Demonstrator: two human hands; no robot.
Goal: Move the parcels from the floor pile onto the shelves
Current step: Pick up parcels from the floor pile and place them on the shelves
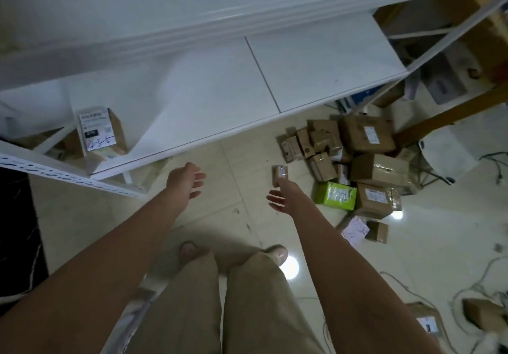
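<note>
Head view, looking down past two bare arms. Holds out the left hand (187, 180) fully open, fingers spread and relaxed, nothing in it, just in front of the edge of the lower shelf (220, 92). Holds out the right hand (281, 197) loose as well, fingers (273, 199) spread toward the left, its far tip meeting one small brown parcel (279, 172); cannot tell whether pinched there or only touched.

Beyond and to the right of the right hand, near but apart, on the pale floor (242, 216): the floor pile (368, 166), more than ten brown cardboard parcels, overlapping too much for an exact count. Among them one green parcel (335, 195) at the near edge, the closest to the right wrist.

At the left end of the lower shelf: one upright labelled parcel (100, 133) with blue handwriting, well apart from both hands. Two white shelf levels counted, with the upper shelf (165, 10) above.
</note>
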